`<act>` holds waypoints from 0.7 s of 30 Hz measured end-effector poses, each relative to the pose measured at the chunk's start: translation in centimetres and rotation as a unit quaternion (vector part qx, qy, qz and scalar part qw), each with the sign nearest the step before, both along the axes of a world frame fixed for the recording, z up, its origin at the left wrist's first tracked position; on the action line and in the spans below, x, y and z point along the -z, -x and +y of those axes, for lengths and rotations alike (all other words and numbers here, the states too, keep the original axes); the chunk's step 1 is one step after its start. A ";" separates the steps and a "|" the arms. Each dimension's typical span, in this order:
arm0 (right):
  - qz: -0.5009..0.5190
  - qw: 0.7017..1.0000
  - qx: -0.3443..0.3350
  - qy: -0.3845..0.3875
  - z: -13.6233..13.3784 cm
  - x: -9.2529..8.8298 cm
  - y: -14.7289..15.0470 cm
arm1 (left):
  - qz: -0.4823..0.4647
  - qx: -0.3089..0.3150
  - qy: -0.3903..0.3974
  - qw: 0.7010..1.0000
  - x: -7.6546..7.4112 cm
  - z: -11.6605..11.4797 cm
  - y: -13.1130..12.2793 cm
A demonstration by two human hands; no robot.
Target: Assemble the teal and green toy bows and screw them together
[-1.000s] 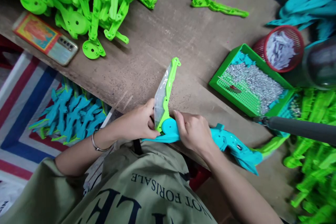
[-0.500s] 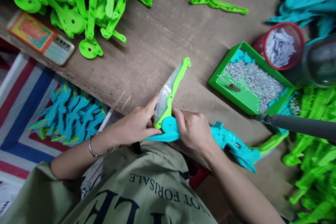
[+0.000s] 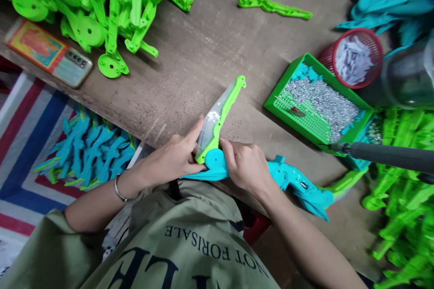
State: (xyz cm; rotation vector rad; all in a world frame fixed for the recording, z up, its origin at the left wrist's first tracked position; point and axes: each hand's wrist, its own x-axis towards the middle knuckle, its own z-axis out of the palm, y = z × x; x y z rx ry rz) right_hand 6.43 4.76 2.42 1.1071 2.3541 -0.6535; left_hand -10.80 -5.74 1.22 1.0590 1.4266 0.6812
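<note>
A bow-shaped teal and green plastic toy (image 3: 285, 172) lies along the table's near edge in front of me. Its green arm (image 3: 224, 115), with a clear plastic sheet (image 3: 209, 128) along one side, stands out from a round teal joint (image 3: 215, 158). My left hand (image 3: 181, 156) is closed around the end of the toy at the base of this arm, index finger along the clear sheet. My right hand (image 3: 247, 165) wraps the teal body just right of the joint, thumb pressing near the green arm. The fingers beneath the toy are hidden.
Green plastic arms (image 3: 111, 13) are piled at upper left by a phone (image 3: 49, 52). A loose green arm (image 3: 271, 3) lies farther back. To the right are a green basket of screws (image 3: 318, 99), a red basket (image 3: 356, 58), a grey rod-shaped tool (image 3: 386, 153) and more green parts (image 3: 403, 189).
The view has shifted slightly, so the table's contents sit a little further left. Both hands keep their hold on the toy, and the green arm's angle looks nearly the same.
</note>
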 end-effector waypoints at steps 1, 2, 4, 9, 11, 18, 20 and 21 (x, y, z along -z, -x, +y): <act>-0.001 1.000 0.004 0.000 0.1 0.0 0.1 | -0.030 -0.007 0.005 1.000 0.2 0.0 0.2; -0.003 1.000 0.010 -0.001 0.2 0.0 0.1 | -0.073 -0.012 0.015 0.997 0.3 0.0 0.4; -0.007 1.000 0.023 -0.006 0.5 0.0 0.4 | -0.182 -0.019 0.046 0.982 0.6 0.3 0.7; -0.025 0.999 0.030 -0.022 0.9 -0.2 1.0 | -0.312 -0.085 0.108 0.940 1.4 1.4 0.2; -0.036 0.998 0.030 -0.033 0.9 -0.2 1.2 | -0.289 -0.122 0.115 0.943 1.6 1.8 -0.5; -0.023 0.998 0.035 -0.047 1.1 -0.2 1.7 | -0.237 -0.132 0.095 0.958 1.6 3.3 -1.5; -0.014 0.997 0.043 -0.055 1.4 -0.1 2.0 | -0.219 -0.123 0.091 0.964 1.4 3.5 -1.4; -0.011 0.997 0.050 -0.056 1.6 -0.1 2.1 | -0.208 -0.120 0.089 0.967 1.4 3.5 -1.3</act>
